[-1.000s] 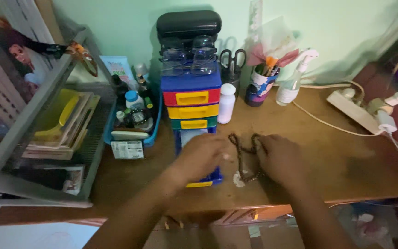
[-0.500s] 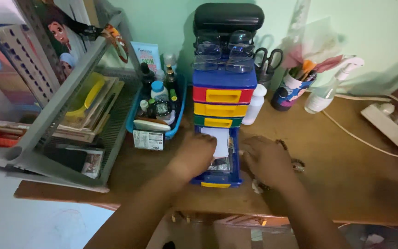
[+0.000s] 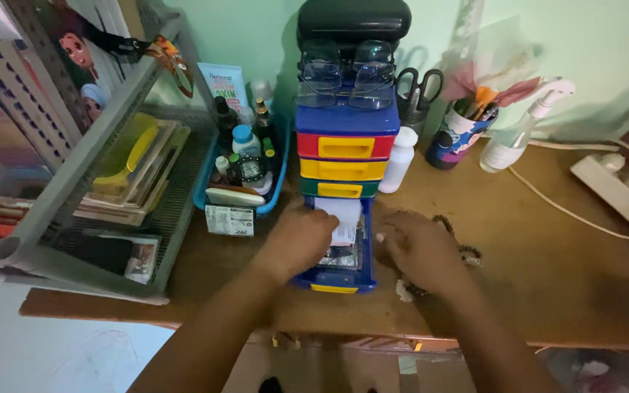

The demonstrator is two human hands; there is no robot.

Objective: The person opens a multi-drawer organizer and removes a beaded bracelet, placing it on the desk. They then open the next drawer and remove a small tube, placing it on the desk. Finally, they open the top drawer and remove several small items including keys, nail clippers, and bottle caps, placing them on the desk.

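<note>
Looking down past our forearms, we have both hands at the front of the wooden desk [image 3: 547, 284], either side of the pulled-out bottom drawer [image 3: 338, 273] of a small plastic drawer tower [image 3: 343, 156]. Our left hand [image 3: 301, 240] lies over the drawer's left edge, fingers curled onto the white paper slip [image 3: 343, 218] and shiny packets inside; whether it actually grips them we cannot tell. Our right hand [image 3: 420, 251] sits just right of the drawer, loosely closed over a dark beaded bracelet [image 3: 460, 244] whose beads show past the knuckles on the desk. Above the open drawer come the green, yellow and red drawers, all pushed in, then the blue top with clear safety glasses [image 3: 347, 73] and a black case [image 3: 354, 18] stacked on it. Left of the tower, a blue tray [image 3: 274, 196] holds small bottles; further left stands a grey wire rack [image 3: 74, 218] of papers. Right of the tower we see a white bottle [image 3: 400, 156], a pen cup [image 3: 456, 135], a spray bottle [image 3: 518, 135], and a white power strip [image 3: 616, 193].
</note>
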